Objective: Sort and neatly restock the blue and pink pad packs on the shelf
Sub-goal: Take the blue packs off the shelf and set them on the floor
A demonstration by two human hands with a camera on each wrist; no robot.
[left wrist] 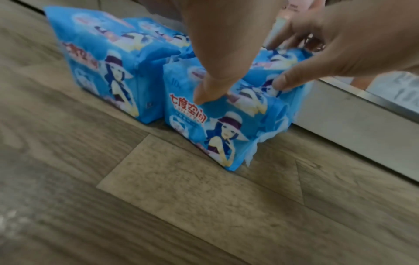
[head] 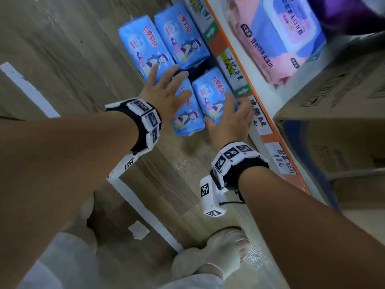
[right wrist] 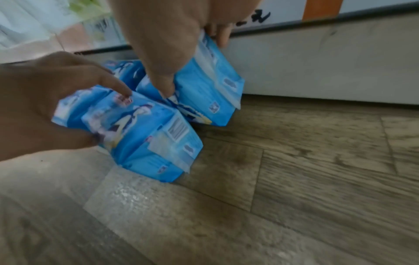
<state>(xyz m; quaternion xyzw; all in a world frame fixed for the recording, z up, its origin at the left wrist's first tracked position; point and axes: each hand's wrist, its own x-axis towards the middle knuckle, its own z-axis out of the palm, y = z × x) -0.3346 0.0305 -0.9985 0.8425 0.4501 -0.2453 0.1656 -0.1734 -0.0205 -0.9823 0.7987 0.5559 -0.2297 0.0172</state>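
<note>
From the head camera, four blue plastic pad packs printed with a girl in a hat lie on the grey wood-look floor [head: 62, 49] beside the white shelf edge with its orange strip and paper price labels [head: 235, 65]. The two far blue packs [head: 164, 40] sit side by side, apart from the hands. The left hand [head: 164, 94] lies spread, fingers straight, on the near-left blue pack [head: 185, 119]. The right hand [head: 231, 119] clasps the near-right blue pack [head: 212, 94], thumb on one side, fingers on the shelf side. A pink wipes pack [head: 270, 38] and a brown cardboard box [head: 333, 105] rest on the shelf.

From the left wrist, left hand fingers [left wrist: 213, 84] press straight onto the near-left blue pack [left wrist: 204, 125]; the right hand [left wrist: 340, 41] holds the neighbouring pack.

From the right wrist, the right hand [right wrist: 172, 44] pinches the near-right blue pack [right wrist: 211, 89], tilted against the shelf base; the left hand [right wrist: 45, 100] rests open on the other
</note>
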